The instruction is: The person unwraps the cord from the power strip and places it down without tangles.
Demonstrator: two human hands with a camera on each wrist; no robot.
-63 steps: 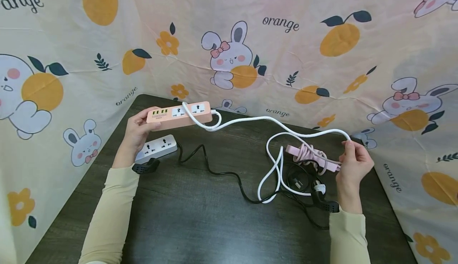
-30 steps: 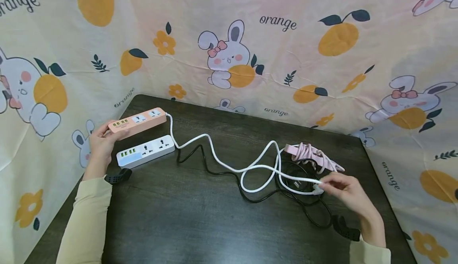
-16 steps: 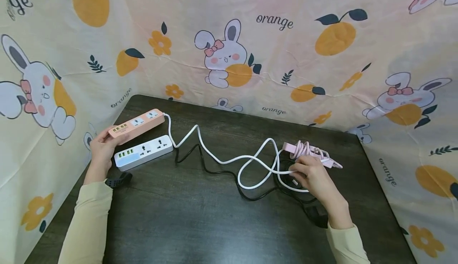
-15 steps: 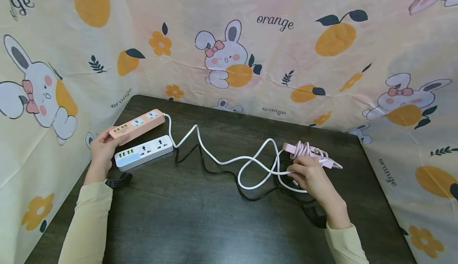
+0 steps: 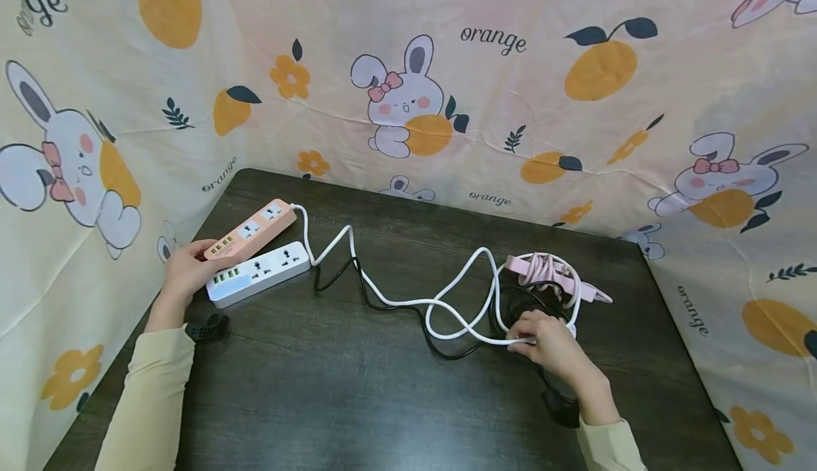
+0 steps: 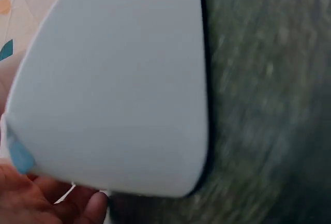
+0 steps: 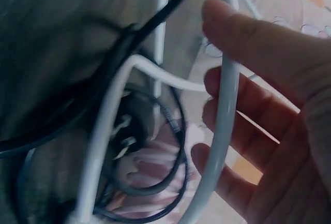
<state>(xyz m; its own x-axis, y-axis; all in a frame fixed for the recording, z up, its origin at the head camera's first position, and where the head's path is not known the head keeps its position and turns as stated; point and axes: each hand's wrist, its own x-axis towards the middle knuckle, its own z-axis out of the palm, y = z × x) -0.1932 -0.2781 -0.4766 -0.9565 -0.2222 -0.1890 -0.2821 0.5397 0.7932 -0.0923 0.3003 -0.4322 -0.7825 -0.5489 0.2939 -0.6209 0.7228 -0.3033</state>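
My left hand grips the left end of a peach power strip, which lies angled behind a white power strip, its near end against it. In the left wrist view, the white strip's end fills much of the picture, with my fingers below. My right hand holds the peach strip's white cable low over the table. In the right wrist view, this cable runs between my thumb and curled fingers. Its plug end is mostly hidden behind my right hand.
A pink power strip wrapped in its own cord lies behind my right hand. The white strip's black cable crosses the dark table and coils under the white one. A printed cloth hangs along the back and sides.
The peach strip has come down from a raised position to the left, then turned against the white strip. My right hand has brought the cable from the far right inward and nearer.
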